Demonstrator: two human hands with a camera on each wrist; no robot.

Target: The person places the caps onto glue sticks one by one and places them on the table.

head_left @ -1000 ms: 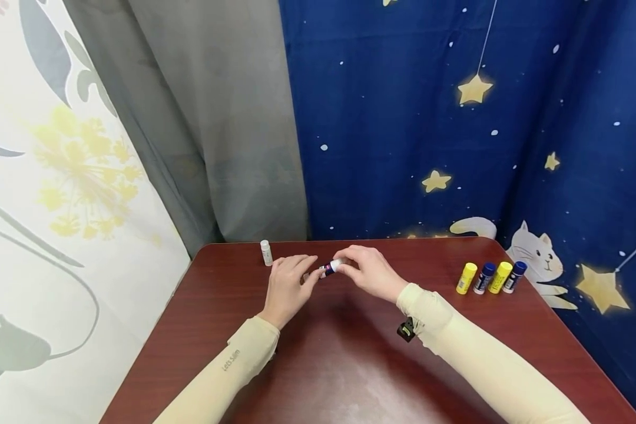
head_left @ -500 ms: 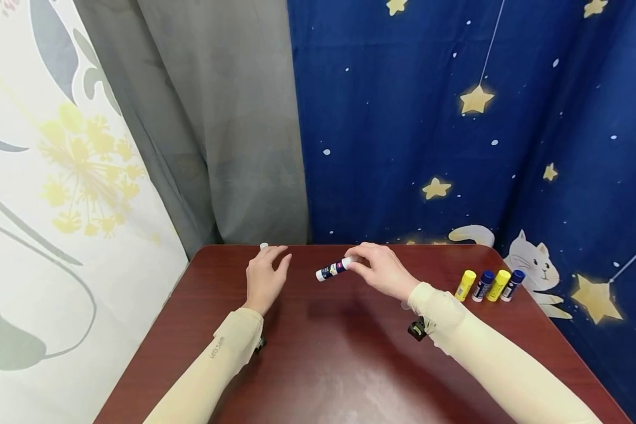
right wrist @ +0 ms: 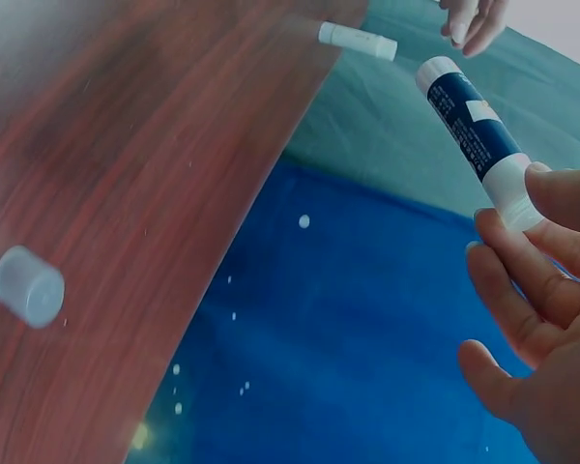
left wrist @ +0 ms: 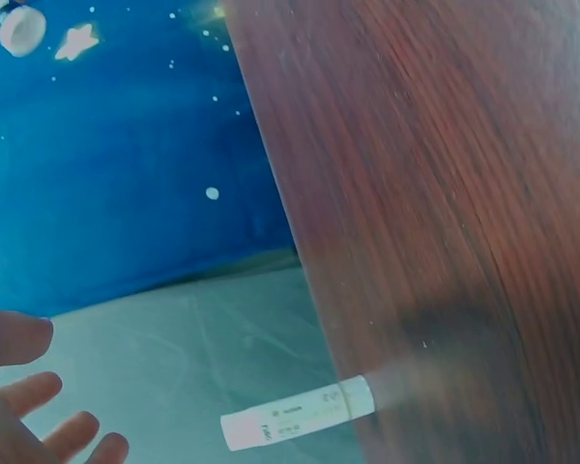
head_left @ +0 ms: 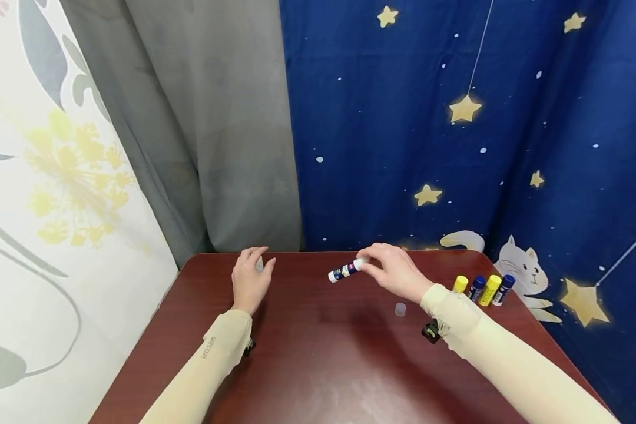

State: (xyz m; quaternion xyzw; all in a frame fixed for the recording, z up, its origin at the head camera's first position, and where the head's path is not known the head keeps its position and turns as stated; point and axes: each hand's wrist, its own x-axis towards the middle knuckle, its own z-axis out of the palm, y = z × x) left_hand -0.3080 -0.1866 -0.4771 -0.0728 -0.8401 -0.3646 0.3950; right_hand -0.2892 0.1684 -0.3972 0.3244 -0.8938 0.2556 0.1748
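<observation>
My right hand [head_left: 400,272] pinches the white end of a dark blue and white glue stick [head_left: 345,270] between thumb and fingers. It is held tilted above the table; the right wrist view shows the blue label of this glue stick [right wrist: 472,118]. At the left, my left hand [head_left: 250,282] reaches beside a white glue stick [left wrist: 298,414] standing upright near the far table edge. Its fingers are spread and apart from that stick in the left wrist view. The left hand partly hides the white stick in the head view.
A small translucent cap [head_left: 400,309] rests on the reddish-brown table [head_left: 318,365], left of my right forearm. At the right edge stand yellow glue sticks [head_left: 490,290] and blue glue sticks [head_left: 503,290] in a row, partly behind the right sleeve. Curtains hang behind the table.
My left hand has let go of the blue glue stick and moved left to the white one. My right hand has carried the blue stick slightly right. The cap now shows beside the right forearm.
</observation>
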